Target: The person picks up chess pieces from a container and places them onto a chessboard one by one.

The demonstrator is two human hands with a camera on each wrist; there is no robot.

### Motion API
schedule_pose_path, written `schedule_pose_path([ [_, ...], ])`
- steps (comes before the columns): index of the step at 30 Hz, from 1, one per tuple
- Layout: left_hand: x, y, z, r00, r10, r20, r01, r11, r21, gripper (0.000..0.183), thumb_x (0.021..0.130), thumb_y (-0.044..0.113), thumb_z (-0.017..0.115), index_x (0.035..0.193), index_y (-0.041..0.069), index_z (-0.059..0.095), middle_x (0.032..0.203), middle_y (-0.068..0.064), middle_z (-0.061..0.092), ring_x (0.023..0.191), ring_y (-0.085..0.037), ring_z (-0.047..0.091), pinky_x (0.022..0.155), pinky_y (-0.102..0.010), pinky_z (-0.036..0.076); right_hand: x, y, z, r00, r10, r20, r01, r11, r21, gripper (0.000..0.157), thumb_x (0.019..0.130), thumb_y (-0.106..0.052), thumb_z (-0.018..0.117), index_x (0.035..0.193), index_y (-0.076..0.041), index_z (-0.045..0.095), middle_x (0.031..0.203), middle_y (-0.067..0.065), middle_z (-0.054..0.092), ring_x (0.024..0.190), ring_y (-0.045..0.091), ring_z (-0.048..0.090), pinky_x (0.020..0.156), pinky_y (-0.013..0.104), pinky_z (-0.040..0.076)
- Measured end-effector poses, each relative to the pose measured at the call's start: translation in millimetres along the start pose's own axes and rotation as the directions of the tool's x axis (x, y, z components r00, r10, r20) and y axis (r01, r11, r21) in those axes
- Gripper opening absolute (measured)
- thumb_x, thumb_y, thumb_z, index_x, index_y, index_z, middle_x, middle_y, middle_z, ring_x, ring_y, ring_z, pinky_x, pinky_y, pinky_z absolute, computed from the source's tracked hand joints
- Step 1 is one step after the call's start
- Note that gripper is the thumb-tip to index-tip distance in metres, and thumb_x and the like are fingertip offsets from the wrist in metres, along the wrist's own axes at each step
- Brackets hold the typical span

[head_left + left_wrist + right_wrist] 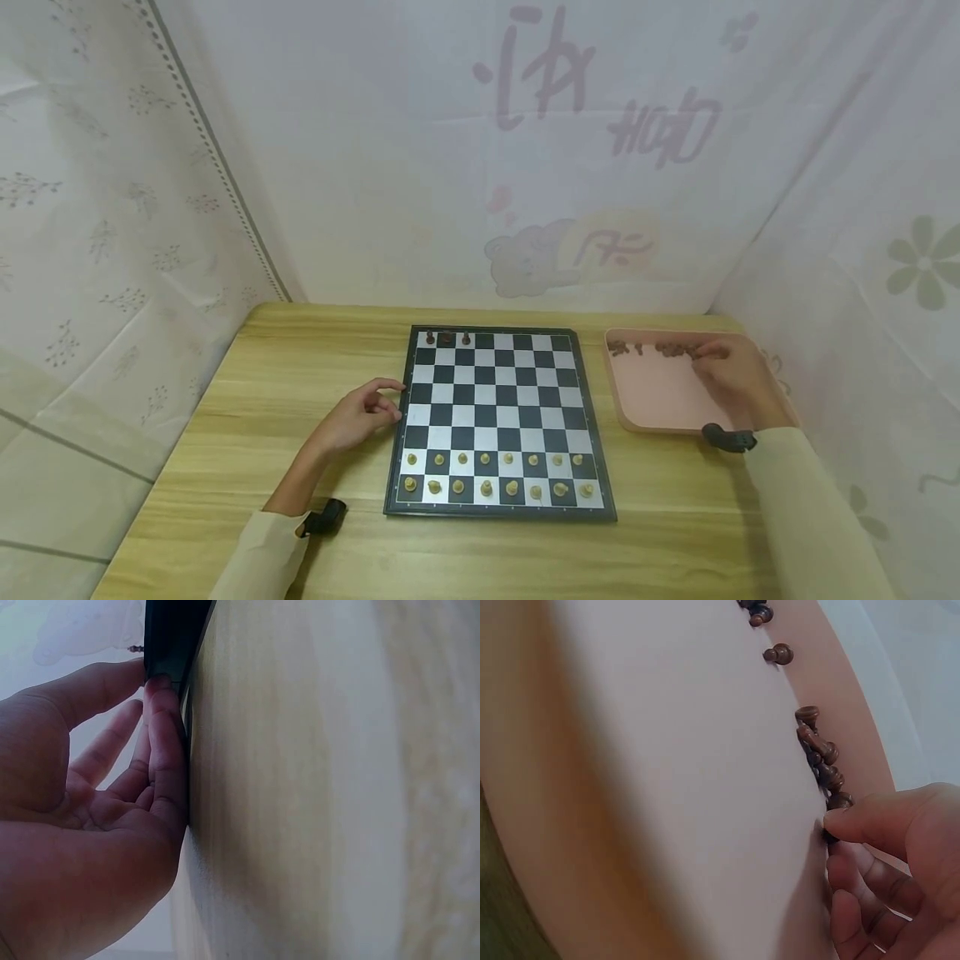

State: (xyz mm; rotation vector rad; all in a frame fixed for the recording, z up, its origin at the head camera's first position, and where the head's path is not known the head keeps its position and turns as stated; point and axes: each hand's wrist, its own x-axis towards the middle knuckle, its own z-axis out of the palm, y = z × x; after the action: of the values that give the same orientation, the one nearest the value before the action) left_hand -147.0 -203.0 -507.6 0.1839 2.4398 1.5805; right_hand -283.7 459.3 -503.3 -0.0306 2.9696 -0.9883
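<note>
A black-and-white chessboard (484, 396) lies on the table, with two rows of cream chess pieces (486, 487) on its near side. Three dark brown pieces (466, 338) are at its far left corner. My left hand (360, 421) rests at the board's left edge, its fingertips touching the side, relaxed and slightly bent. Over the right end of a pink tray (660, 404), my right hand (731, 375) pinches a dark brown chess piece (829, 835) between thumb and fingers; most of that piece is hidden by the fingertips.
Several brown chess pieces (821, 746) lie along the tray's far wall, beside my right fingertips. One brown pawn (780, 654) lies apart from them. The wooden table (300, 367) is bordered by white printed cloth (420, 167) at the back and sides.
</note>
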Motion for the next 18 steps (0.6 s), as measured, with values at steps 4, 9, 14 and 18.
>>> schedule_pose_path([
  [4,0.0,-0.4,-0.1,1.0,0.001,0.005,-0.001,1.0,0.003,0.045,0.101,-0.002,0.071,0.145,0.001,0.063,0.098,-0.008,0.075,0.091,-0.023,0.068,0.088,-0.041,0.05,3.3,2.9,3.3,1.0,-0.009,-0.024,0.008,1.0,-0.022,0.029,0.1,-0.007,0.075,0.12,0.015,0.075,0.134,0.036,0.064,0.125,0.051,0.056,0.095,0.055,0.046],
  [9,-1.1,0.1,0.4,1.0,0.0,0.005,0.0,1.0,0.006,0.045,0.101,-0.002,0.071,0.145,0.001,0.063,0.097,-0.008,0.075,0.091,-0.022,0.067,0.088,-0.04,0.049,5.1,4.8,5.9,0.999,0.0,-0.037,-0.001,1.0,-0.024,0.029,0.097,-0.009,0.079,0.117,0.013,0.077,0.132,0.034,0.067,0.122,0.048,0.057,0.091,0.045,0.044],
  [14,-0.8,1.3,1.1,1.0,-0.005,0.001,0.005,1.0,0.003,0.044,0.101,-0.002,0.071,0.144,0.002,0.063,0.097,-0.009,0.075,0.09,-0.023,0.066,0.087,-0.04,0.049,4.5,5.8,7.7,0.998,0.052,-0.041,-0.052,0.998,-0.021,0.032,0.098,-0.013,0.079,0.116,0.013,0.076,0.134,0.033,0.066,0.122,0.047,0.056,0.091,0.047,0.044],
  [18,-0.4,2.2,1.1,1.0,-0.011,-0.005,0.011,1.0,0.004,0.044,0.101,-0.001,0.072,0.144,0.002,0.064,0.097,-0.009,0.075,0.089,-0.023,0.066,0.086,-0.041,0.048,4.1,5.8,8.4,0.996,0.073,-0.047,-0.074,0.997,-0.025,0.033,0.099,-0.015,0.078,0.116,0.014,0.074,0.137,0.033,0.062,0.125,0.05,0.053,0.096,0.057,0.043],
])
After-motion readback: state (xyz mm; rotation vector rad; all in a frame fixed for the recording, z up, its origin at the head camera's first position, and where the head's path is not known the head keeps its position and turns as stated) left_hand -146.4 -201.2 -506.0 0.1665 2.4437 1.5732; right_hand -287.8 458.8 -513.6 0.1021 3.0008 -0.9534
